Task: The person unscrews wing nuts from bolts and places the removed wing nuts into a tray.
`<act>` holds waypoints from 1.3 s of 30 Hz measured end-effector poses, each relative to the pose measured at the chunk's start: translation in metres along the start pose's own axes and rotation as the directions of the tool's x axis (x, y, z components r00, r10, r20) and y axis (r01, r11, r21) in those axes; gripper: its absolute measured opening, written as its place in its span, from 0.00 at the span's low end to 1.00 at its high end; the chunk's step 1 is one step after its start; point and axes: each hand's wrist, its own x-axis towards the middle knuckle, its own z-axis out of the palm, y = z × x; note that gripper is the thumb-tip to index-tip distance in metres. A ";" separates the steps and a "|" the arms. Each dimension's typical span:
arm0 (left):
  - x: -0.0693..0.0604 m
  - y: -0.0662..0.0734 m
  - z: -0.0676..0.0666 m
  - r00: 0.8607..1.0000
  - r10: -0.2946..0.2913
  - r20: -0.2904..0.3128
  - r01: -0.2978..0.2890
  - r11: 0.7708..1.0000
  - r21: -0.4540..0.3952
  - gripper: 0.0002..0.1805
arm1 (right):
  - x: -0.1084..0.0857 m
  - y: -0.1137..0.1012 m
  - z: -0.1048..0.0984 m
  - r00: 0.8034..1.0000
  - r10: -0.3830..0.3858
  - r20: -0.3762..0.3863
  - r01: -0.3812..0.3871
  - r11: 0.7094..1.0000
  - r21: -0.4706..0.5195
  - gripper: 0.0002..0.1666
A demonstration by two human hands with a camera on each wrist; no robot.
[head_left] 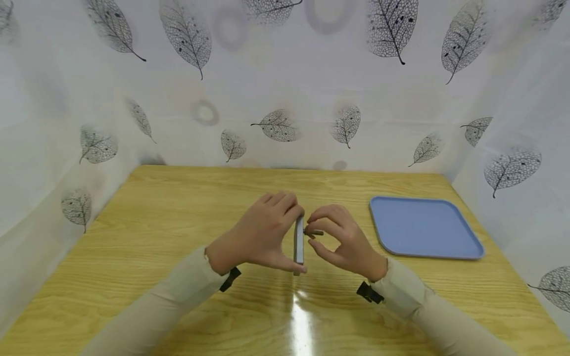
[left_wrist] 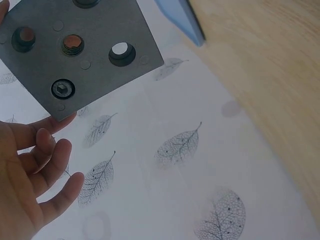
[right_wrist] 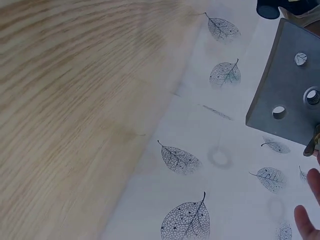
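White sheeting [head_left: 303,74] printed with grey-black skeleton leaves [head_left: 187,37] and faint greyish rings encloses the rectangular, yellowish wood-grain tabletop [head_left: 178,207] at the back and along both sides. A bright white streak of reflected light [head_left: 301,326] gleams on the tabletop's glossy near part.

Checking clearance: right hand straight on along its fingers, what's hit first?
Likely the metal plate, facing the right hand in the head view; the small metal fitting lies between that hand's fingers and thumb. Exact gap unclear.
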 end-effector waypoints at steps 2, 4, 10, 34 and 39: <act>0.000 0.000 0.001 1.000 0.001 -0.003 -0.001 1.000 -0.002 0.47 | -0.001 0.000 -0.001 0.996 0.078 0.039 -0.079 0.997 0.018 0.18; 0.000 0.000 0.001 1.000 -0.001 -0.004 0.001 1.000 -0.008 0.47 | -0.002 0.000 -0.003 0.978 0.178 0.107 -0.182 0.983 0.034 0.16; 0.000 0.000 0.003 1.000 -0.001 -0.005 0.001 1.000 -0.011 0.47 | -0.006 0.002 -0.005 0.901 0.348 0.259 -0.386 0.916 0.114 0.13; 0.000 0.001 0.000 1.000 -0.015 -0.001 0.015 1.000 0.004 0.47 | 0.000 0.004 -0.001 0.999 -0.050 0.000 0.049 0.997 -0.053 0.11; 0.001 0.001 -0.001 1.000 -0.014 -0.005 0.014 1.000 0.011 0.47 | 0.001 0.004 -0.002 0.995 -0.102 -0.010 0.101 0.988 -0.120 0.12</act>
